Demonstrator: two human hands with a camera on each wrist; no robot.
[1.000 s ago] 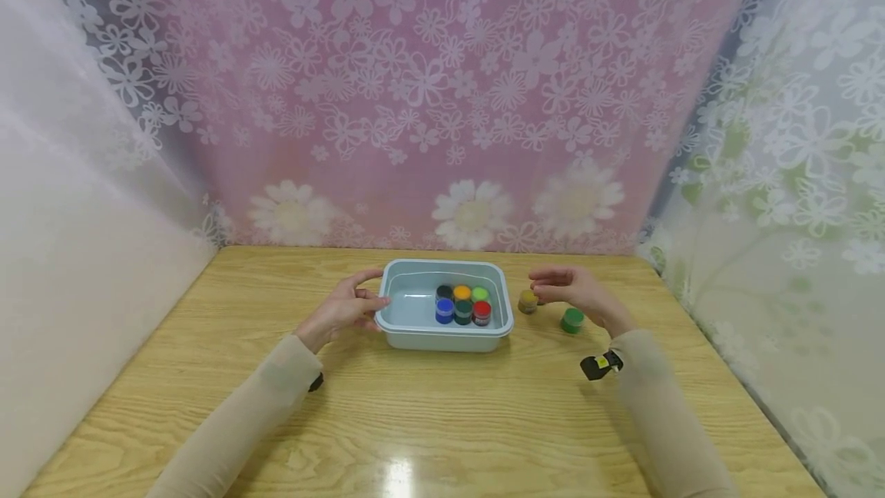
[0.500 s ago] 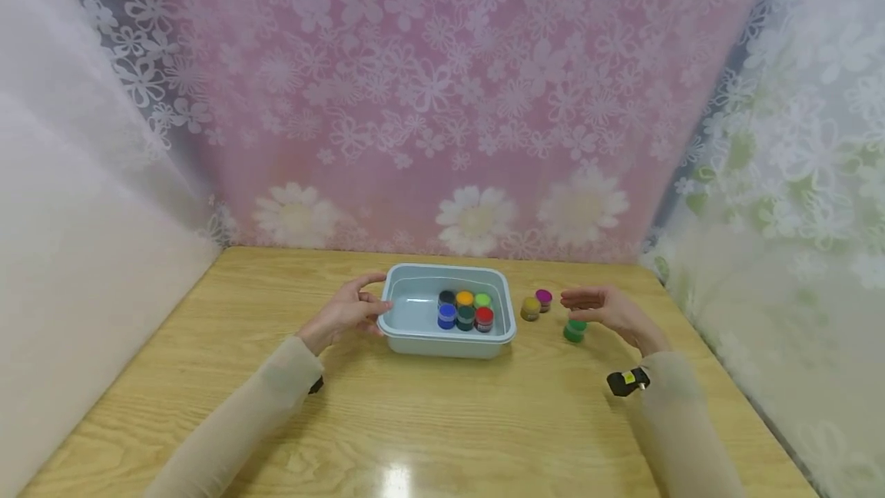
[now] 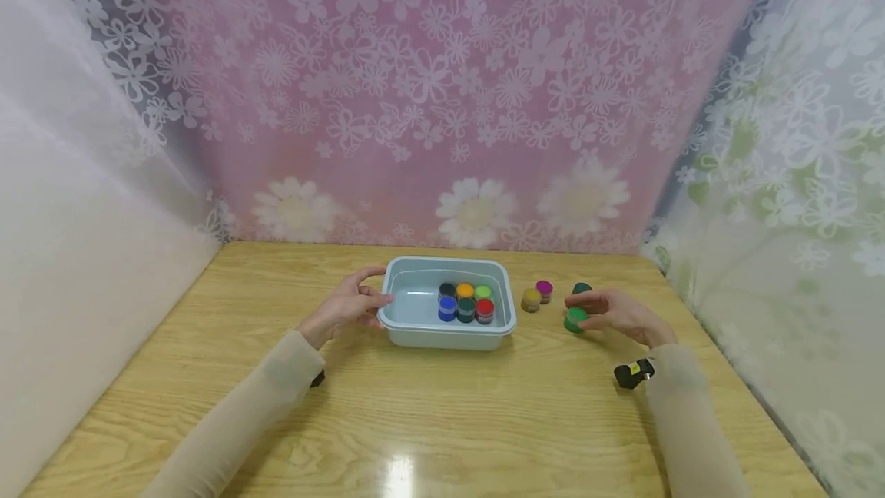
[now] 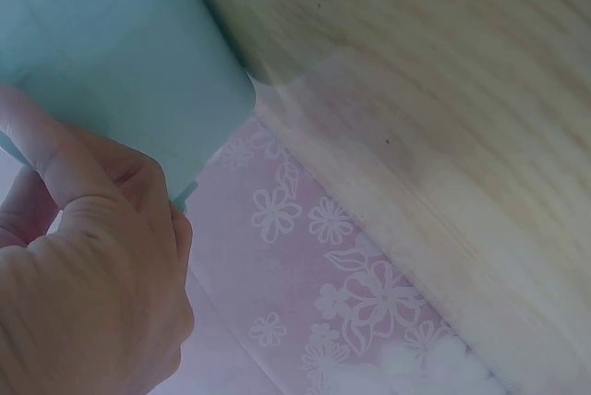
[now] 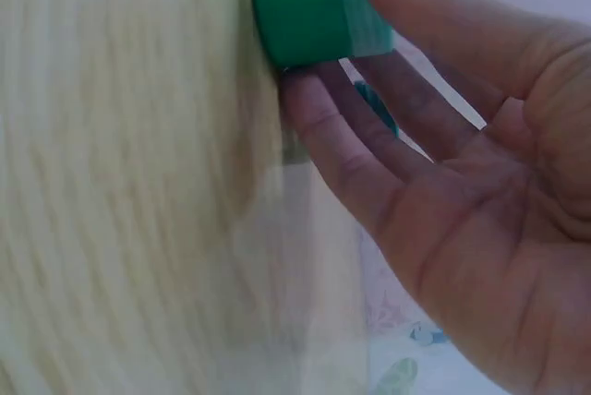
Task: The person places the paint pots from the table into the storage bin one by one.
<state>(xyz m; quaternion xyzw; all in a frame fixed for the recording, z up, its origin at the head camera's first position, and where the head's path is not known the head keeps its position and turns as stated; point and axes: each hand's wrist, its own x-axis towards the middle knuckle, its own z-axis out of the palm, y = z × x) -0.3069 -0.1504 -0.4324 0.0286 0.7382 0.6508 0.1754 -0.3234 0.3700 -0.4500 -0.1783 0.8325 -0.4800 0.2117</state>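
The left hand (image 3: 343, 309) grips the left end of a pale blue plastic container (image 3: 442, 339), its thumb over the rim; in the left wrist view, the hand (image 4: 88, 266) covers part of the container's wall (image 4: 138, 53). Standing inside, toward the right, are several small lidded jars, among them a blue one (image 3: 447, 309) and a red one (image 3: 485, 310). Outside, the right hand (image 3: 622, 316) pinches a bright green jar (image 3: 575, 320). The right wrist view has this jar (image 5: 305, 9) between the thumb and fingers of the hand (image 5: 462, 155).
A mustard jar (image 3: 531, 300) and a magenta jar (image 3: 544, 291) stand just right of the container. A dark teal jar (image 3: 582, 288) is behind the green one, beside the right fingers. Floral curtains (image 3: 415, 98) hang behind and along both sides of the wooden table (image 3: 442, 421).
The right hand has moved right, away from the mustard jar, and taken hold of the green jar. The magenta and dark teal jars have come into view. The left hand stays on the container.
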